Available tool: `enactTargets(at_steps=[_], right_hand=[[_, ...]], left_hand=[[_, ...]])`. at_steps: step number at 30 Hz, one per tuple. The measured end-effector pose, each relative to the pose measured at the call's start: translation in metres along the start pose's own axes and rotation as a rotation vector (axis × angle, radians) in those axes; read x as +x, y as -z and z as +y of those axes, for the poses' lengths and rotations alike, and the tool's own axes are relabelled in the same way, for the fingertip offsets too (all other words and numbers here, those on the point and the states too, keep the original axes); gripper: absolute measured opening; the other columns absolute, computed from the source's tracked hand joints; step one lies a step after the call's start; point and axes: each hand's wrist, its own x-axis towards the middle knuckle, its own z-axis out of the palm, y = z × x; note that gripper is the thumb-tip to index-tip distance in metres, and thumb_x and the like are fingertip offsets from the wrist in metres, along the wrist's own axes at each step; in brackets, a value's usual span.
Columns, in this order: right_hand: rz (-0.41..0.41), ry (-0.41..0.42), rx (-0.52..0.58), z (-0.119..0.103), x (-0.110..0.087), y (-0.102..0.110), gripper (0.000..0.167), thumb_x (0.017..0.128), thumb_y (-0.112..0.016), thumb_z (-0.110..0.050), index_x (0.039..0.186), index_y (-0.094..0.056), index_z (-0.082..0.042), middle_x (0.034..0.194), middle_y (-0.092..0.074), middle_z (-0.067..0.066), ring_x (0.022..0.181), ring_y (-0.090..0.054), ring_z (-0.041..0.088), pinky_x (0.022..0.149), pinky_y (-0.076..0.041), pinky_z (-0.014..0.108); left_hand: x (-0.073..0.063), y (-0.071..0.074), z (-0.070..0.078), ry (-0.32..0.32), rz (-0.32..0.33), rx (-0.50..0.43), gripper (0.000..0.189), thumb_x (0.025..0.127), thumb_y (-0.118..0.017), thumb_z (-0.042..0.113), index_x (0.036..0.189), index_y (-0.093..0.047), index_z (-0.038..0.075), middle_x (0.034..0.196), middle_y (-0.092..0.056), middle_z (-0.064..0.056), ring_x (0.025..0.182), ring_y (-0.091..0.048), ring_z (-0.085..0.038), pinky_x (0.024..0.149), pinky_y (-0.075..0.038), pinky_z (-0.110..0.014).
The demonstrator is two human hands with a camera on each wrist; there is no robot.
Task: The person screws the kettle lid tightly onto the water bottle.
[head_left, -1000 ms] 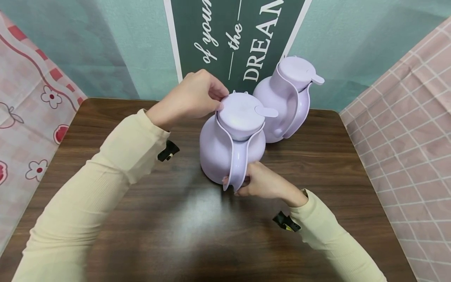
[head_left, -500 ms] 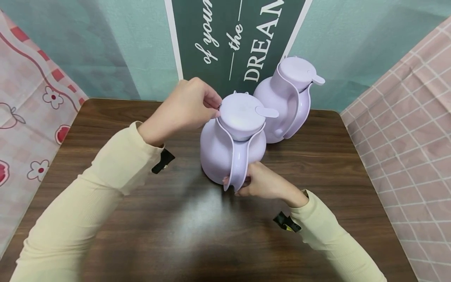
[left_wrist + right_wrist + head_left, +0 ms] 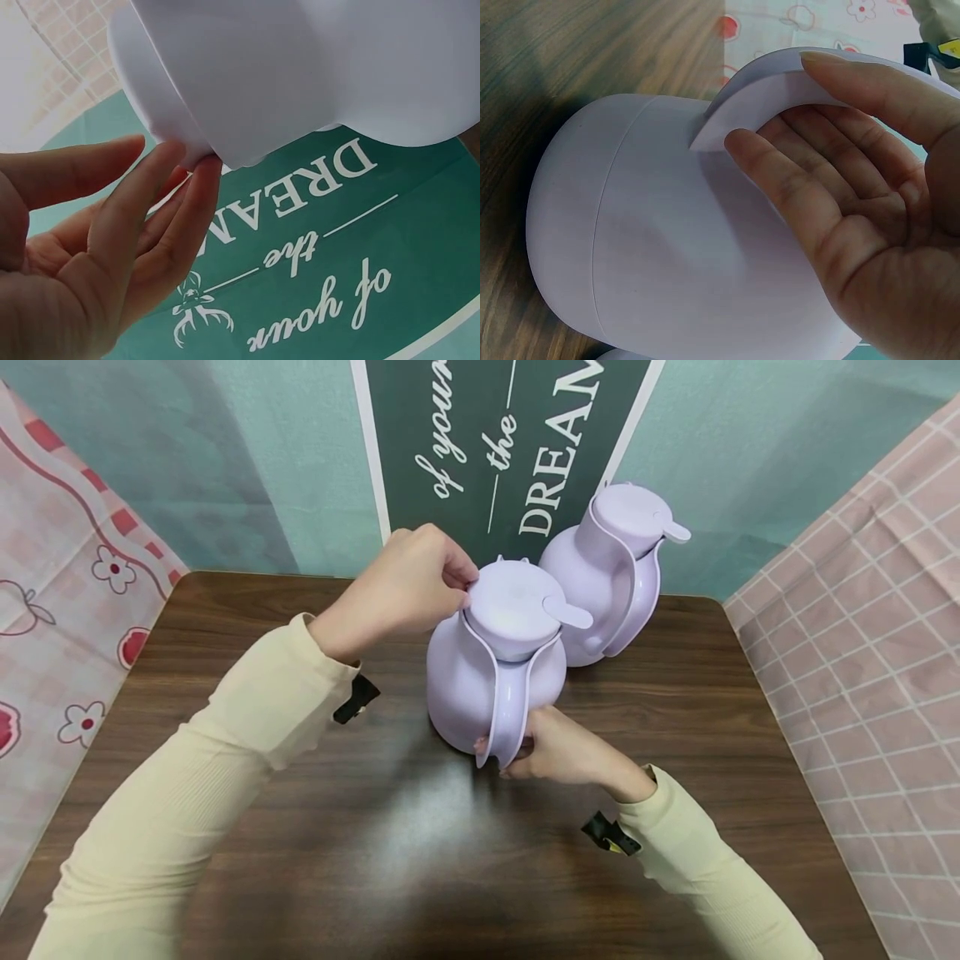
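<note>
A lilac thermos jug [image 3: 457,685] stands upright on the table, its handle facing me. My right hand [image 3: 566,747] holds the lower part of the handle [image 3: 512,702]; in the right wrist view the thumb lies along it, with fingers inside the loop. At the jug's top, my left hand [image 3: 420,581] touches the left edge of the round lid [image 3: 513,600] with its fingertips. In the left wrist view those fingers [image 3: 199,191] are extended and only lightly bent against the rim. The lid's flat tab [image 3: 567,612] points right.
A second lilac jug [image 3: 577,560] stands behind and to the right, close to the first. The brown wooden table [image 3: 360,843] meets a teal back cloth with a green lettered panel [image 3: 480,452]. Patterned cloths hang at left and right.
The lid has turned slightly, its tab swinging a little towards me. My left hand drew back left, then came onto the rim again. My right hand and the jug body stay put.
</note>
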Motion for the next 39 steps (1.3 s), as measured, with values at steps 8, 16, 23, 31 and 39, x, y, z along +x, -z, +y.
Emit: enactTargets(at_steps=[8, 16, 23, 31, 39], right_hand=[[-0.01, 0.037, 0.029, 0.001, 0.001, 0.0, 0.031, 0.066, -0.071, 0.006, 0.095, -0.069, -0.004, 0.092, -0.067, -0.003, 0.088, -0.057, 0.008, 0.078, -0.045, 0.025], [-0.01, 0.031, 0.027, 0.001, 0.001, 0.0, 0.032, 0.066, -0.071, 0.006, 0.096, -0.069, -0.004, 0.092, -0.067, -0.003, 0.088, -0.056, 0.008, 0.077, -0.046, 0.024], [-0.013, 0.016, 0.032, 0.0, 0.001, 0.0, 0.032, 0.066, -0.071, 0.005, 0.096, -0.069, -0.004, 0.092, -0.067, -0.003, 0.089, -0.057, 0.008, 0.078, -0.046, 0.025], [-0.016, 0.001, 0.028, -0.001, 0.001, -0.001, 0.032, 0.066, -0.072, 0.003, 0.097, -0.07, -0.006, 0.093, -0.067, -0.005, 0.089, -0.057, 0.007, 0.078, -0.046, 0.024], [-0.015, 0.035, 0.003, 0.001, 0.001, 0.0, 0.032, 0.066, -0.073, 0.002, 0.095, -0.07, -0.009, 0.091, -0.066, -0.008, 0.081, -0.053, 0.005, 0.073, -0.045, 0.023]], left_hand=[[0.007, 0.001, -0.001, 0.008, -0.018, -0.009, 0.026, 0.08, -0.055, 0.0, 0.1, -0.071, 0.006, 0.089, -0.068, -0.005, 0.091, -0.053, -0.018, 0.079, -0.039, -0.03], [0.012, 0.001, -0.002, 0.013, -0.037, -0.045, 0.029, 0.08, -0.052, -0.001, 0.1, -0.071, 0.007, 0.088, -0.068, -0.004, 0.089, -0.05, -0.018, 0.075, -0.039, -0.029], [0.017, 0.001, -0.002, 0.024, -0.047, -0.051, 0.029, 0.081, -0.052, 0.0, 0.104, -0.069, 0.006, 0.093, -0.067, -0.004, 0.089, -0.053, -0.016, 0.075, -0.041, -0.028], [0.014, 0.001, -0.004, 0.042, -0.042, -0.027, 0.024, 0.081, -0.057, 0.003, 0.102, -0.07, 0.006, 0.093, -0.068, -0.005, 0.092, -0.055, -0.017, 0.081, -0.042, -0.031], [-0.001, 0.0, 0.0, -0.005, -0.008, 0.024, 0.019, 0.08, -0.059, 0.004, 0.095, -0.071, 0.007, 0.088, -0.069, -0.005, 0.087, -0.059, -0.015, 0.078, -0.043, -0.029]])
